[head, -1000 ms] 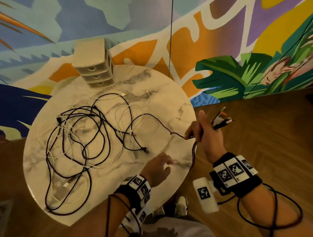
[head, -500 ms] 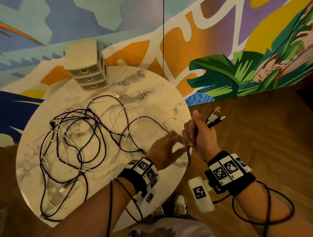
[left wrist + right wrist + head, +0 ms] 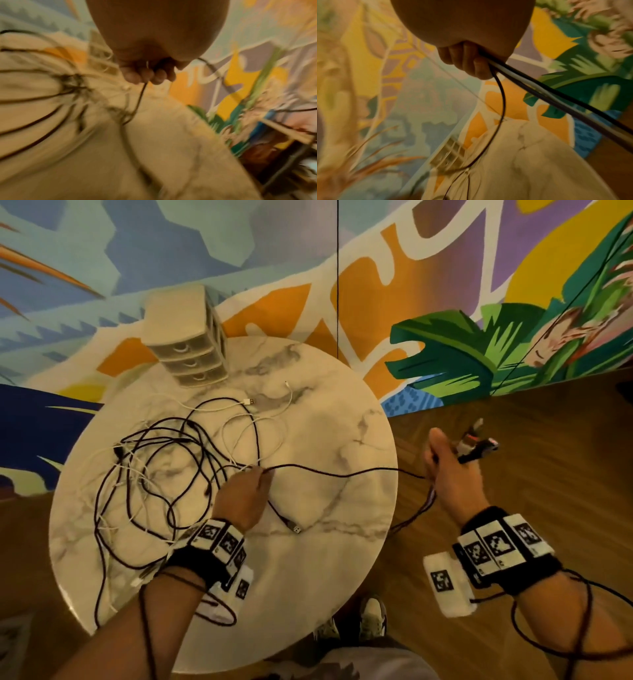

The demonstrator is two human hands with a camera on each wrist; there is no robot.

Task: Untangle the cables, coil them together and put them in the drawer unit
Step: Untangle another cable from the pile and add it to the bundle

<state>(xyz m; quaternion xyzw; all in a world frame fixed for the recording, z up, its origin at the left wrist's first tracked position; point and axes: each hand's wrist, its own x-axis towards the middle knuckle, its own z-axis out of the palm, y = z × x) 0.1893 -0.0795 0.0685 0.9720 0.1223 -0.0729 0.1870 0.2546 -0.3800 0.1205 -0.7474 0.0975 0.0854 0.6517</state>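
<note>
A tangle of black and white cables [image 3: 164, 474] lies on the left half of the round marble table [image 3: 325, 559]. My left hand [image 3: 253, 484] pinches one black cable [image 3: 342, 474] near the table's middle; in the left wrist view its curled fingers [image 3: 149, 74] close round that cable. The black cable runs taut to my right hand [image 3: 442, 463], held off the table's right edge. That hand grips a bundle of cable ends [image 3: 539, 86] whose plugs [image 3: 476, 441] stick out past the thumb. The beige drawer unit [image 3: 186, 337] stands at the table's far left edge, drawers closed.
A loose USB plug [image 3: 296, 529] lies on the marble in front of my left hand. A painted mural wall [image 3: 445, 285] rises right behind the table. Wooden floor [image 3: 531, 457] spreads to the right, and my shoes [image 3: 371, 616] show below the table's near edge.
My left hand has moved left, away from the right hand, to the tangle's edge and taken hold of the black cable. The cable between both hands has pulled straight. The right hand still grips its bundle.
</note>
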